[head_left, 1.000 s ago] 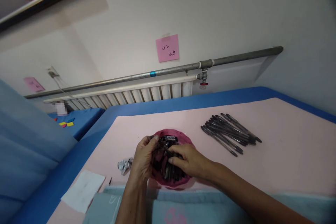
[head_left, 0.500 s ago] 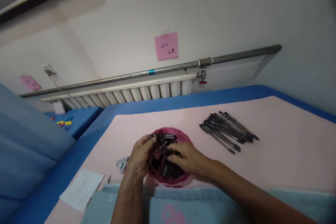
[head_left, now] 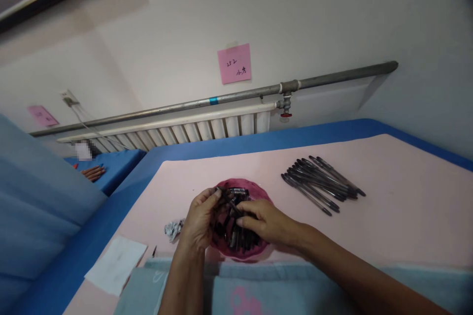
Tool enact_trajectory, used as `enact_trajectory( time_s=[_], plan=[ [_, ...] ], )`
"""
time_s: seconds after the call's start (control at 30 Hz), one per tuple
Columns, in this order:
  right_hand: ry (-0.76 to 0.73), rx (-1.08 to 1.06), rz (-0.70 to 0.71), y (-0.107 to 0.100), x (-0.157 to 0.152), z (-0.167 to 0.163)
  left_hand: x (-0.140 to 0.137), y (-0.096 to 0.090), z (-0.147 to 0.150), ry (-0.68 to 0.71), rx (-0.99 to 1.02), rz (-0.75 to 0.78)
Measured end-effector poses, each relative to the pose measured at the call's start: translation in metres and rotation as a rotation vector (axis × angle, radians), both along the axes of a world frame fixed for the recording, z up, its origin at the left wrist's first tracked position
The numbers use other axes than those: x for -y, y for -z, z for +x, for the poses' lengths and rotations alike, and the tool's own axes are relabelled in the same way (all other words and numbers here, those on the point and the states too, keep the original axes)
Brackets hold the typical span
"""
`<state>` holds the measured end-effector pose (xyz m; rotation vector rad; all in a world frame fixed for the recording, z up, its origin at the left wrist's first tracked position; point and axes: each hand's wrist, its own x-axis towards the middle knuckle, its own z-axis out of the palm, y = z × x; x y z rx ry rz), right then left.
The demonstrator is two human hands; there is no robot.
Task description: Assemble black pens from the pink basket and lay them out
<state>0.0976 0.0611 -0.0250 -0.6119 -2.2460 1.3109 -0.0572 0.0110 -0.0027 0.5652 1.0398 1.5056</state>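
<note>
A dark pen (head_left: pixel 229 203) slants between my two hands, above a round pink-red basket (head_left: pixel 258 188). My left hand (head_left: pixel 199 214) is closed, its thumb and finger pinching the pen's upper-left end. The lower-right end is gripped by my right hand (head_left: pixel 266 221), also closed, over the basket's right side. Whether the pen is whole or only a part I cannot tell. Several dark pen parts (head_left: pixel 242 241) lie heaped in the basket, partly covered by my hands. To the right, a fanned pile of black pens (head_left: pixel 320 182) rests on the pink sheet (head_left: pixel 406 197).
Left of the basket sit a crumpled tissue (head_left: pixel 173 230), a white paper (head_left: pixel 115 265) and a small dark pen piece (head_left: pixel 154 251). A blue-grey cloth (head_left: pixel 310 290) lies along the near edge. Another person's hand (head_left: pixel 94 173) is at the blue table (head_left: pixel 125 165) on the left.
The dark pen now shows more plainly between my hands, which have barely moved. At the far left, another person's hand has come over the coloured pieces.
</note>
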Motion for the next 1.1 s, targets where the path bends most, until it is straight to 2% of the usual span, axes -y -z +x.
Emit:
enact_trajectory(
  time_s=[0.4, 0.63, 0.73, 0.8, 0.9, 0.93, 1.07, 1.1],
  plan=[
    [-0.194, -0.220, -0.721, -0.012, 0.006, 0.005, 0.005, -0.006, 0.002, 0.097, 0.083, 0.135],
    [-0.352, -0.270, -0.981, -0.017, 0.014, 0.006, 0.013, -0.011, 0.007, 0.067, 0.180, 0.165],
    [-0.376, -0.275, -1.019, -0.019, 0.015, 0.006, 0.015, -0.014, 0.011, 0.065, 0.189, 0.173],
    [-0.338, -0.274, -0.994, -0.020, 0.013, 0.007, 0.014, -0.016, 0.010, 0.059, 0.124, 0.169],
    [-0.226, -0.260, -0.891, -0.020, 0.005, 0.010, 0.011, -0.015, 0.003, 0.038, -0.160, 0.134],
    [-0.193, -0.247, -0.856, -0.021, 0.003, 0.011, 0.010, -0.014, -0.001, 0.021, -0.329, 0.113],
    [-0.127, -0.215, -0.726, -0.024, -0.002, 0.014, 0.006, -0.005, -0.010, -0.112, -1.238, -0.030],
    [-0.125, -0.214, -0.697, -0.025, -0.002, 0.014, 0.006, -0.002, -0.010, -0.123, -1.399, -0.078]
  ],
)
